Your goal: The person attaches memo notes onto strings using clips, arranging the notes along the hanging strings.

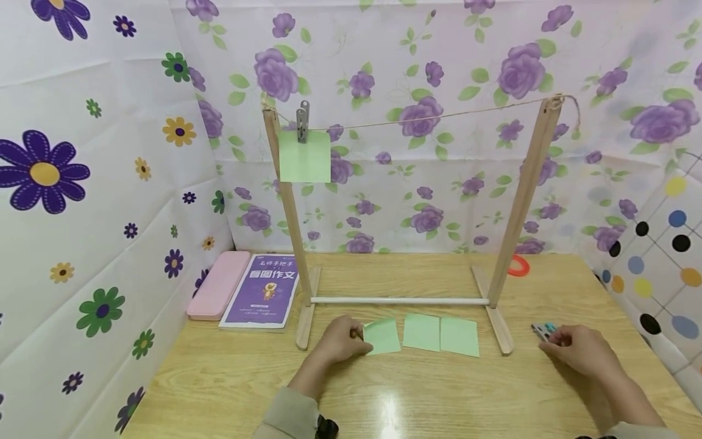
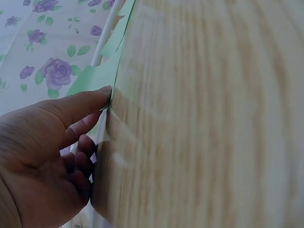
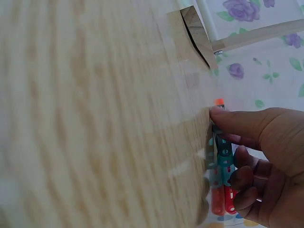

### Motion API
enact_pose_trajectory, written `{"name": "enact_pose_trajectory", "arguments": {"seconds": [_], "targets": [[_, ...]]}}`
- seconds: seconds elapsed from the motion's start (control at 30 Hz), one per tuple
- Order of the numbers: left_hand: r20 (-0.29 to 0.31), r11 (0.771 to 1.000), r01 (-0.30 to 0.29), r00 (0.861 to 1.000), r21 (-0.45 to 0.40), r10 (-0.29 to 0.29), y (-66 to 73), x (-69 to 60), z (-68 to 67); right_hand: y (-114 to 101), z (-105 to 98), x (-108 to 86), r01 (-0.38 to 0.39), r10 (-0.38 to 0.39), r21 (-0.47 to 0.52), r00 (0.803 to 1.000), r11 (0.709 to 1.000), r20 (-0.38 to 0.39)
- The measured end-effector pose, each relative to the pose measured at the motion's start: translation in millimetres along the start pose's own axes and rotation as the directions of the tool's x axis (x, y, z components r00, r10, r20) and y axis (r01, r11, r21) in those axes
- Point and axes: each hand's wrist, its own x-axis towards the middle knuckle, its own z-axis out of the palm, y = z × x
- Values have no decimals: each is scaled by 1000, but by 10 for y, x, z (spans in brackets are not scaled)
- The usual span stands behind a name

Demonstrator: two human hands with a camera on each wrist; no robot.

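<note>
My left hand (image 1: 341,340) pinches the left edge of a light green square paper (image 1: 382,336) lying on the table. In the left wrist view the thumb and forefinger meet at that paper's (image 2: 97,78) edge, other fingers curled. Two more green squares (image 1: 421,332) lie in a row to its right. On the right side of the table, my right hand (image 1: 585,350) has thumb and forefinger on small metal clips (image 1: 542,331); the right wrist view shows a teal one (image 3: 224,147) under the fingers. A grey clip (image 1: 302,126) holds another green square (image 1: 304,161) on the string.
A wooden frame with two posts (image 1: 521,201), a string (image 1: 439,117) and a white crossbar (image 1: 400,300) stands behind the papers. A purple book (image 1: 262,299) and a pink case (image 1: 219,285) lie at left. A red ring (image 1: 518,266) lies behind the right post.
</note>
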Motion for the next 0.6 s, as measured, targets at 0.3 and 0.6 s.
{"name": "enact_pose_trajectory", "arguments": {"seconds": [0.3,0.6], "targets": [[-11,999,-40,999,23,41,-54,-29,5,64,50,-5,32,-22,70,991,997,-136],[-29,997,-60,998,37,62,-64,1,10,17,9,-61,-146,193,364,976,920,-96]]}}
